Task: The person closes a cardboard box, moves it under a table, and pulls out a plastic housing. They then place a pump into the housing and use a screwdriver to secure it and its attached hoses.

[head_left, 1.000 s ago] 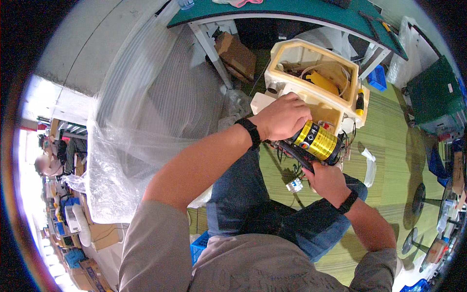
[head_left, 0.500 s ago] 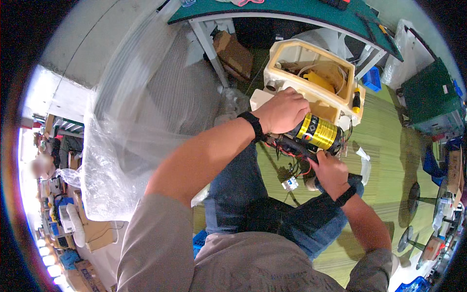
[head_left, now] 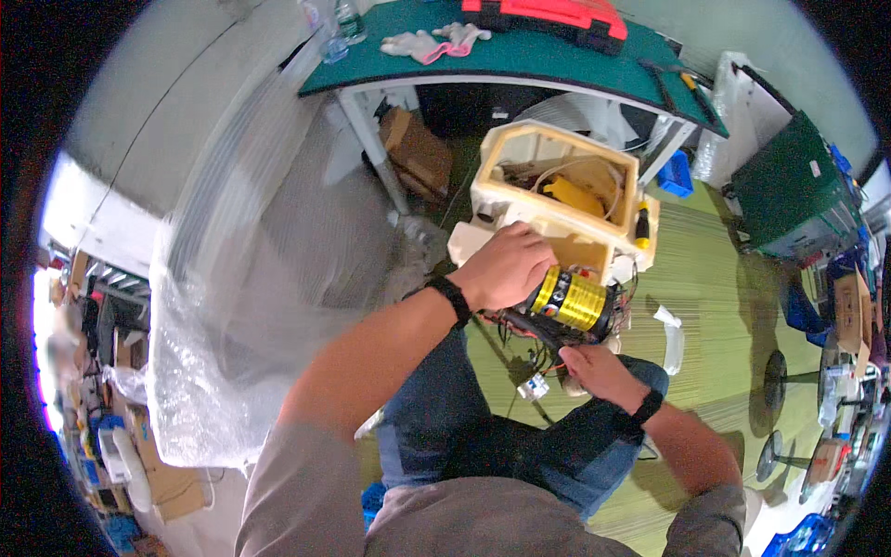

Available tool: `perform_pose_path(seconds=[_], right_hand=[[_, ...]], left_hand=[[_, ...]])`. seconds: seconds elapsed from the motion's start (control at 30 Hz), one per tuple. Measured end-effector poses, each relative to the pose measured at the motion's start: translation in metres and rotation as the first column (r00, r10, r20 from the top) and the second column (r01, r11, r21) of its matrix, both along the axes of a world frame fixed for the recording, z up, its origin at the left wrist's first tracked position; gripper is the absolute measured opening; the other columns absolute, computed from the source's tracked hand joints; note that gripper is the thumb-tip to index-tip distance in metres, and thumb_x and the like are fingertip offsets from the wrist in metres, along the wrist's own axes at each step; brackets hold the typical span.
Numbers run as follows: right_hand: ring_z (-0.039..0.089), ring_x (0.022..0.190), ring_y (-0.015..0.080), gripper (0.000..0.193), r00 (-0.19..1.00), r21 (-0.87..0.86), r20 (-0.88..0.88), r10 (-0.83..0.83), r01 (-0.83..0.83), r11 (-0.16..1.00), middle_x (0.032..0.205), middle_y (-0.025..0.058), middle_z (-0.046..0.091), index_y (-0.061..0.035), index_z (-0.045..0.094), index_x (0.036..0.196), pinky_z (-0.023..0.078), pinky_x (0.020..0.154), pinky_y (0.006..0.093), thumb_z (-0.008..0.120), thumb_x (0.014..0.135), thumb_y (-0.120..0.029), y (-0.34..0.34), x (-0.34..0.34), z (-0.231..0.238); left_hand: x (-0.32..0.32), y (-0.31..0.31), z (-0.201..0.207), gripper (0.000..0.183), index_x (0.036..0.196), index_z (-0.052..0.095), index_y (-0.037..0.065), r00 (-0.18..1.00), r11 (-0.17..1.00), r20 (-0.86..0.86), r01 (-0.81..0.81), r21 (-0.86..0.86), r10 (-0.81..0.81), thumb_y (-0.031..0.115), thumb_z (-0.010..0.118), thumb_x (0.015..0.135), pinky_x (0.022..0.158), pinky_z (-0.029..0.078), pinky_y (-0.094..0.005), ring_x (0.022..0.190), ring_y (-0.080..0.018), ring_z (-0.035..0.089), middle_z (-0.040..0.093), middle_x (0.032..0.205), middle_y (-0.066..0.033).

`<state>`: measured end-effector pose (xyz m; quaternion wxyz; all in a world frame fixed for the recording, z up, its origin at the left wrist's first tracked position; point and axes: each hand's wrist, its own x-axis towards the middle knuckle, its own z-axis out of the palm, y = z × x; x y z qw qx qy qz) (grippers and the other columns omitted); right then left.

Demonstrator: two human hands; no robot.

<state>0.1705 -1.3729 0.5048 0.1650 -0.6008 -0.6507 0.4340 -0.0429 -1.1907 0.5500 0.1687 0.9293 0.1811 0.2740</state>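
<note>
My left hand grips a black cylinder with a shiny yellow label, held level over my lap. My right hand closes on the dark wired part under the cylinder, from which thin wires and a small white connector dangle. Just beyond stands a cream plastic housing, open at the top, with a yellow part and cables inside. I wear a black band on each wrist.
A green-topped table at the back carries a red case, white gloves and bottles. A cardboard box lies under it. Clear plastic sheeting hangs at my left. A dark green cabinet stands right.
The view has shifted a little, with the table and housing now sitting lower in frame. Both hands stay on the cylinder and wired part, held slightly closer to the housing.
</note>
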Motion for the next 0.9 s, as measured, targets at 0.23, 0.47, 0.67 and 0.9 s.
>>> perform_pose_path(seconds=[0.23, 0.47, 0.67, 0.9], right_hand=[[0.068, 0.065, 0.0303, 0.042, 0.819, 0.583, 0.545, -0.18, -0.216, 0.783, 0.064, 0.0163, 0.062, -0.0078, 0.054, 0.077, 0.053, 0.055, 0.0431, 0.064, 0.091, -0.047, -0.005, -0.006, 0.023], [0.059, 0.054, 0.0215, 0.037, 0.958, -0.151, -0.256, -0.128, 0.091, 0.984, 0.068, 0.0089, 0.061, -0.0046, 0.062, 0.096, 0.046, 0.047, 0.0341, 0.057, 0.099, -0.041, -0.007, 0.007, -0.008], [0.047, 0.043, 0.0124, 0.057, 0.736, -0.734, -0.551, -0.394, -0.203, 0.648, 0.063, 0.004, 0.056, -0.0025, 0.055, 0.121, 0.037, 0.043, 0.0268, 0.032, 0.106, -0.052, -0.01, 0.008, 0.019], [0.036, 0.041, 0.0105, 0.055, 0.506, -0.87, -0.491, -0.71, -0.239, 0.431, 0.056, -0.0032, 0.038, -0.009, 0.055, 0.118, 0.03, 0.038, 0.0283, 0.03, 0.104, -0.056, -0.04, 0.027, 0.014]], left_hand=[[0.002, 0.002, 0.002, 0.012, 0.096, 0.064, 0.005, 0.995, 0.998, -0.083, -0.059, -0.024, 0.057, 0.01, 0.054, 0.092, 0.091, 0.043, -0.0441, 0.095, -0.0335, 0.056, 0.063, 0.092, -0.0119], [0.006, 0.009, 0.0, 0.013, 0.092, 0.064, 0.006, 0.999, 0.999, -0.036, -0.013, -0.048, 0.011, 0.011, 0.052, 0.093, 0.09, 0.043, -0.0445, 0.095, -0.0336, 0.056, 0.062, 0.089, -0.0129], [0.0, 0.006, 0.0, 0.012, 0.094, 0.064, 0.006, 1.0, 0.999, 0.008, 0.004, -0.037, -0.003, 0.011, 0.053, 0.093, 0.09, 0.043, -0.0438, 0.095, -0.0333, 0.055, 0.061, 0.09, -0.0128], [0.002, 0.007, -0.001, 0.01, 0.095, 0.064, 0.007, 0.999, 0.998, 0.009, 0.033, -0.059, -0.033, 0.01, 0.054, 0.093, 0.091, 0.043, -0.0427, 0.095, -0.0327, 0.055, 0.061, 0.09, -0.012]])
